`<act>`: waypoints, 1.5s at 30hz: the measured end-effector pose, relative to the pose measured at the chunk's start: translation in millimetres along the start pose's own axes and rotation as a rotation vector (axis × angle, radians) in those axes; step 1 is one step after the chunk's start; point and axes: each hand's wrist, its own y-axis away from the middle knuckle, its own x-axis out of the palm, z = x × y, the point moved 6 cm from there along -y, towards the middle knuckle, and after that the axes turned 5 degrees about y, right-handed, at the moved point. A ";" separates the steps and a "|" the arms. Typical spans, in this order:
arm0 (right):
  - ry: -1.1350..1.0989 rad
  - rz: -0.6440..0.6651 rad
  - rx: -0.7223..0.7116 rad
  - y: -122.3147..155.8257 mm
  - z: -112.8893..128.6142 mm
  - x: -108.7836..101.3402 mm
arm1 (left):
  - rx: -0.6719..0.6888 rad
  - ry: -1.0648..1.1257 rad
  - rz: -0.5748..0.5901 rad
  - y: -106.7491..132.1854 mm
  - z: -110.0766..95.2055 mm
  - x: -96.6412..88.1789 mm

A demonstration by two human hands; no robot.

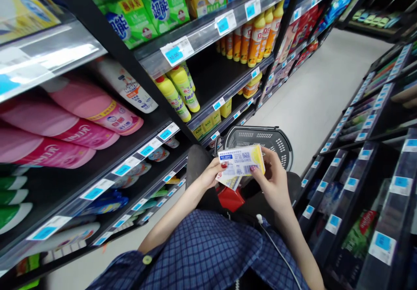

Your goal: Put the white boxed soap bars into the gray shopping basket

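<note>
Between both hands is a white-and-yellow printed packet, its small-print side with a barcode turned up toward me. My left hand pinches its left end, thumb on top. At the right end, my right hand grips it with the thumb across the print and the fingers behind. A second printed packet shows partly below the first, also near my left fingers; most of it is covered. Under the hands, over my lap, a red item is partly visible. The contents of the packet are not visible.
Beyond my knees a dark shopping basket stands on the floor. Shelves on the left carry pink bottles, orange bottles, yellow-green bottles and green boxes. Low racks line the right. The aisle floor runs ahead.
</note>
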 end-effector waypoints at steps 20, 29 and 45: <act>-0.478 0.128 0.551 -8.0 -101.2 5.6 | 0.021 0.140 -0.062 21.0 -21.9 -28.7; -0.673 -0.076 0.383 -0.1 -72.8 -23.5 | 0.271 -0.114 -0.203 19.9 -41.0 -56.5; -0.529 0.009 0.418 2.4 -61.6 11.1 | 0.472 -0.517 -0.028 9.5 -11.9 -12.2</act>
